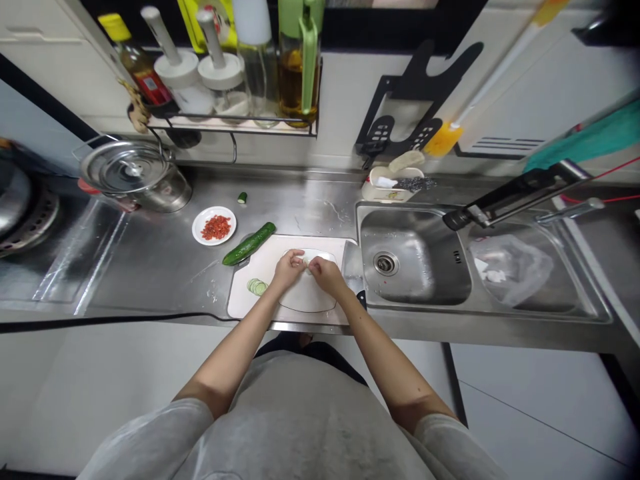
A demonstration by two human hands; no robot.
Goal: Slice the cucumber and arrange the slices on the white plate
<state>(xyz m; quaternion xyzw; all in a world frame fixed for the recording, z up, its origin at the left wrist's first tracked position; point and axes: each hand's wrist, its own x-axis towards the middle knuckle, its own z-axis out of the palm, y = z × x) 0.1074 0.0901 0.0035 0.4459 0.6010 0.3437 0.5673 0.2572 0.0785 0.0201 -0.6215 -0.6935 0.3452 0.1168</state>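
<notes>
My left hand and my right hand meet fingertip to fingertip over a white dark-rimmed plate. Both hands are closed in a pinch around something small and pale, too small to name. Under the plate lies a light cutting board. A little stack of thin cucumber slices rests on the board, left of my left wrist. The cut cucumber lies slanted across the board's upper left corner. At the board's right edge is a knife, its dark handle partly hidden by my right forearm.
Behind the board are a white plate of chopped red pieces and a cucumber end. A lidded steel pot stands farther left. On the right is a double sink holding a plastic bag. A bottle rack overhangs the counter.
</notes>
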